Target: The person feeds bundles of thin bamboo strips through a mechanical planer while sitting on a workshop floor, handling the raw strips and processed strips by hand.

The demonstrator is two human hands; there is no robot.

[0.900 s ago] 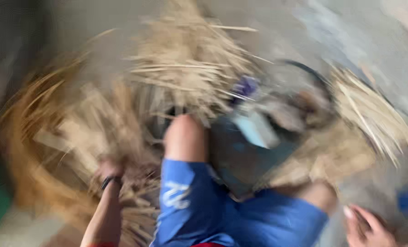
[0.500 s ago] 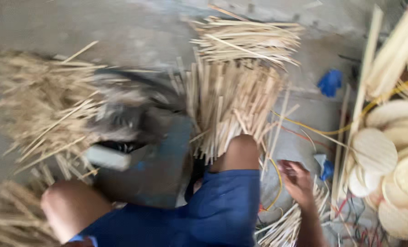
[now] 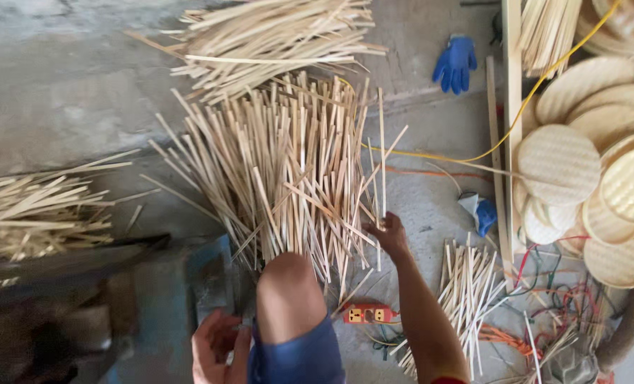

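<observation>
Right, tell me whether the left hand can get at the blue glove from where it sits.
Probably not as things stand. The left hand rests low beside the knee, while the blue glove lies far off, beyond the pile of bamboo strips; leaning across would be needed.

A blue glove (image 3: 455, 62) lies on the concrete floor (image 3: 61, 92). Right of it, round woven trays (image 3: 601, 178) are stacked. Below it, a red socket (image 3: 368, 313) and tangled wires (image 3: 559, 299).

The right hand (image 3: 390, 233) reaches forward on an outstretched arm, fingers curled loosely, while the left hand (image 3: 217, 346) rests low beside the bent knee, fingers half-open.
</observation>
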